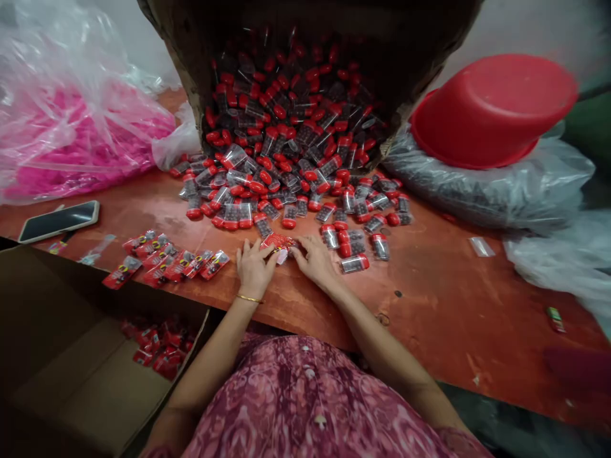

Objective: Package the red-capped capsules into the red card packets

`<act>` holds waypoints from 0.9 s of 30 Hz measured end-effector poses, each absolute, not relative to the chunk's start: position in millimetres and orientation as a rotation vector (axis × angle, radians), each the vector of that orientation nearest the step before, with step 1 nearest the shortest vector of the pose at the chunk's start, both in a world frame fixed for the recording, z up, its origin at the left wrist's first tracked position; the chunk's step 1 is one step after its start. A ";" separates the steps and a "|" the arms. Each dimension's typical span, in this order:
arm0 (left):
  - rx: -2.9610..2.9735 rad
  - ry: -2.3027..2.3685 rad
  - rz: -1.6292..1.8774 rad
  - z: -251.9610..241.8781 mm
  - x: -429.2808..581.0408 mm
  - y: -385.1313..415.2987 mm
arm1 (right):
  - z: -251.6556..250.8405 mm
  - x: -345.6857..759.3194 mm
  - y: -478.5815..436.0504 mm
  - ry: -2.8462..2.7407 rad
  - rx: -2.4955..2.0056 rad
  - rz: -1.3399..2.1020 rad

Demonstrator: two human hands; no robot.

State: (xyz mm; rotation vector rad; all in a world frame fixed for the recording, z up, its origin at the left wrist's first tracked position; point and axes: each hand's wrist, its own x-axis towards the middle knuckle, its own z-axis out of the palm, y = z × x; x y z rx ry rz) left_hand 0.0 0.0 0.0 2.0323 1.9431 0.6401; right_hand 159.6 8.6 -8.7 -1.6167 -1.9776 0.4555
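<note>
My left hand (252, 267) and my right hand (315, 259) rest on the red-brown table (429, 286), fingertips meeting on a small red printed packet (279, 245). Both hands pinch the packet's edges. Just beyond them lies a heap of small clear vials with red caps (286, 184), spilling from a tipped dark carton (296, 76). One vial (356, 263) lies right beside my right hand. A row of finished red packets (165, 261) lies to the left of my left hand.
An open cardboard box (95, 375) at lower left holds several red packets. A phone (60, 221) lies at the left edge. A bag of pink items (71, 140) sits far left; a red basin (491, 108) rests on a grey bag (491, 191) at right.
</note>
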 end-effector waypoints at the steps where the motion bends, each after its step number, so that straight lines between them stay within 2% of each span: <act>1: 2.044 1.943 0.632 0.7 -0.5 1.8 | -8.3 160.9 7.4 -1.972 -1.614 0.472; 8: 2.004 1.905 0.816 2.7 -2.5 6.7 | 3.9 157.4 -4.4 -1.823 -1.529 0.543; 16: 1.982 1.813 1.013 33.4 15.0 -7.5 | 10.6 133.2 -2.6 -1.255 -1.307 1.074; 19: 1.686 1.703 1.166 37.8 19.0 -12.5 | 10.7 133.9 -3.9 -1.157 -1.280 0.997; 24: 0.873 1.259 0.990 38.5 29.6 -20.1 | 17.7 143.6 -19.5 -1.269 -1.384 0.733; 27: 0.633 1.135 1.037 42.3 42.5 -24.3 | 21.7 146.4 -28.1 -1.349 -1.404 0.615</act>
